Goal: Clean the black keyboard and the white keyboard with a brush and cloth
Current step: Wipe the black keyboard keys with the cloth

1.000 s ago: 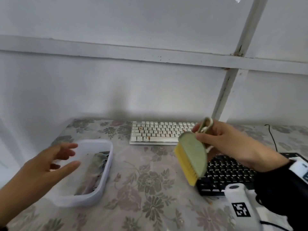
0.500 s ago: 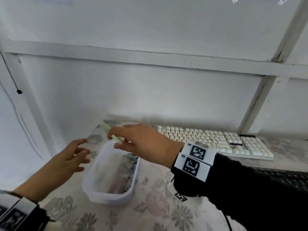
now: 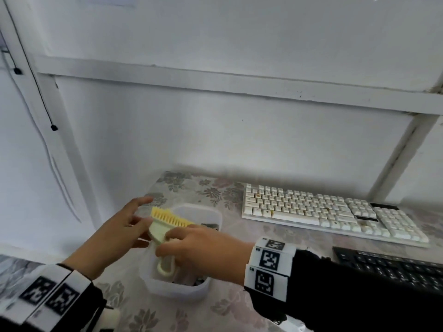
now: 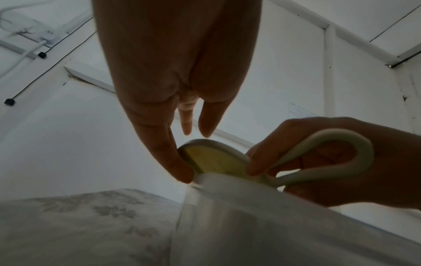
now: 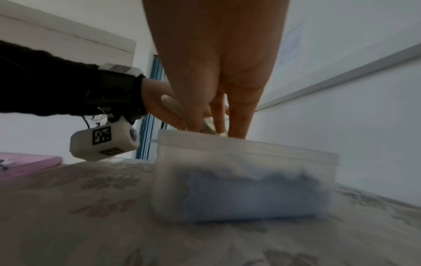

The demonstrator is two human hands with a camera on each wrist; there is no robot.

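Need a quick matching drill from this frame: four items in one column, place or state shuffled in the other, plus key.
1. brush
2. cloth
3. white keyboard
4. black keyboard

A. lying inside the plastic tub
B. at the back of the table, by the wall
C. held over the tub by the right hand
D. near edge, partly behind the right sleeve

Pairs: 1-C, 2-A, 3-B, 4-D

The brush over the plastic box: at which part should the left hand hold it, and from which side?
Probably the pale back of the brush head, from its left: the right hand already fills the looped handle, and the bristles point away.
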